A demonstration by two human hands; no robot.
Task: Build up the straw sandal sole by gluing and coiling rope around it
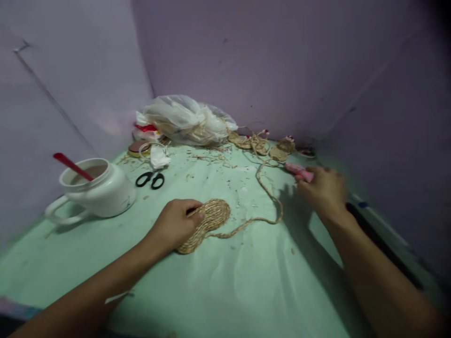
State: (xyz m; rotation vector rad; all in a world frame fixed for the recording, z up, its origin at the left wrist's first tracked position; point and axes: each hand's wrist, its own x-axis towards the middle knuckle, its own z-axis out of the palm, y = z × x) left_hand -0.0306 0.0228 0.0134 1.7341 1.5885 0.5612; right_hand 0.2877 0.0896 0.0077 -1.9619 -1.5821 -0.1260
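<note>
A coiled straw sole [211, 219] lies on the pale green table [225, 281]. My left hand [174, 224] rests on its left edge, fingers curled over it and thumb pressing the weave. A braided straw cord [266, 188] runs from the sole out to the right and back toward the far side. My right hand [322, 190] is closed round a pink tool [299, 171] at the far right of the table, slightly blurred.
A white pot [100, 190] with a red-handled stick [72, 166] stands at the left. Black scissors [151, 179] lie behind it. A clear plastic bag [186, 119] of straw, tape rolls [139, 148] and small finished straw sandals [260, 143] sit along the back wall.
</note>
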